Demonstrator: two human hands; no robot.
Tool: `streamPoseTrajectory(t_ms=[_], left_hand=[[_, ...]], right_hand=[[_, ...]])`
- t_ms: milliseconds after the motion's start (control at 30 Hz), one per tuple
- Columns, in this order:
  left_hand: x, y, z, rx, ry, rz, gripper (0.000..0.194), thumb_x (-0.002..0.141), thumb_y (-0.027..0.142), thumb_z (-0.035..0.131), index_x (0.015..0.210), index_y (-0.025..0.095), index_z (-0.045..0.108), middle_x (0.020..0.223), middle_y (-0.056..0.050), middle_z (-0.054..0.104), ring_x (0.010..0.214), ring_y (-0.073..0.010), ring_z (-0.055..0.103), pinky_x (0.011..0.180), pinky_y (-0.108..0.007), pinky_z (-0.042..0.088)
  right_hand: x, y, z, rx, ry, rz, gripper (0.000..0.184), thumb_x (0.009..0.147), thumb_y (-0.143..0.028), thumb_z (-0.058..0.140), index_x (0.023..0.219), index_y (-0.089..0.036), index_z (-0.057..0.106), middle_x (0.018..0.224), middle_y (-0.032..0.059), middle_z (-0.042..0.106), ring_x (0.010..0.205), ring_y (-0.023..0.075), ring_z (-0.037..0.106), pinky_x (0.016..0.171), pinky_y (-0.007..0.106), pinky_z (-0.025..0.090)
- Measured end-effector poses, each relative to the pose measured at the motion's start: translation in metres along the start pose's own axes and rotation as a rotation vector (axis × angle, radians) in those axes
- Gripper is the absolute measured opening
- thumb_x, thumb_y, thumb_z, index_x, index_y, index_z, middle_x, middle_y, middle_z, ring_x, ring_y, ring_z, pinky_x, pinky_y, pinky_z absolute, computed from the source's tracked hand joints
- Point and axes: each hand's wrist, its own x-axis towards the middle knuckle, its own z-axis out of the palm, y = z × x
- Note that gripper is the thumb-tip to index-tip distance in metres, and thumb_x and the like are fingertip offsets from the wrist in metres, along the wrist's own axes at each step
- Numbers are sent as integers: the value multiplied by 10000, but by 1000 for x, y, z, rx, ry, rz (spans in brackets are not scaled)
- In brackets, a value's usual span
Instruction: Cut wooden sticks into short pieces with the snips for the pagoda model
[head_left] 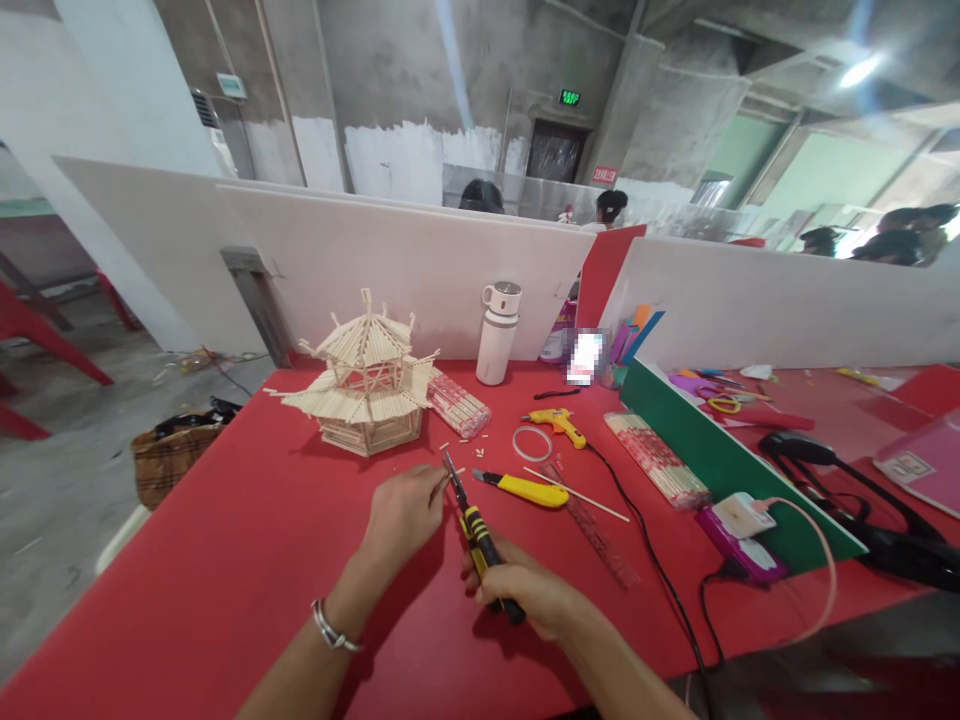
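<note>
My right hand (pixel 517 590) is wrapped round the yellow and black handles of a pair of pliers (pixel 474 528), whose jaws point up toward my left hand. My left hand (pixel 405 512) is pinched on a thin wooden stick (pixel 453 473) held at the jaws. Just behind them on the red table (pixel 225 580) stands a pagoda model (pixel 365 385) built of pale sticks. A yellow utility knife (pixel 521 488) lies right of the pliers.
A bundle of sticks (pixel 459 404), a white flask (pixel 498 332), a tape roll (pixel 532 443), a yellow glue gun (pixel 556 424) with black cord, a clear ruler (pixel 592 525) and another stick bundle (pixel 657 458) lie around. White partitions (pixel 405 265) and a green board (pixel 712 455) bound the space. Other people sit beyond.
</note>
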Motion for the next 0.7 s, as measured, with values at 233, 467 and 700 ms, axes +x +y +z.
streamPoseTrajectory(t_ms=[233, 467, 700], left_hand=[[-1, 0, 0, 26, -22, -14, 295, 947, 237, 442, 854, 208, 721, 874, -72, 743, 785, -201, 642, 661, -292, 339], [-1, -2, 3, 5, 2, -8, 296, 952, 237, 438, 905, 212, 729, 897, -73, 744, 800, -201, 648, 674, -287, 356], [-5, -1, 5, -48, 62, 17, 281, 949, 235, 447, 911, 212, 725, 886, -62, 740, 797, -187, 654, 684, -274, 387]], right_hand=[[1, -1, 3, -63, 27, -17, 318, 504, -178, 588, 813, -212, 520, 782, -18, 558, 743, 158, 513, 660, 284, 352], [3, 2, 5, -64, 41, -34, 324, 501, -176, 581, 812, -212, 499, 750, -26, 522, 686, 138, 471, 632, 275, 331], [2, 9, 6, -70, 58, -46, 381, 504, -178, 583, 877, -214, 514, 781, -30, 510, 710, 131, 467, 633, 260, 353]])
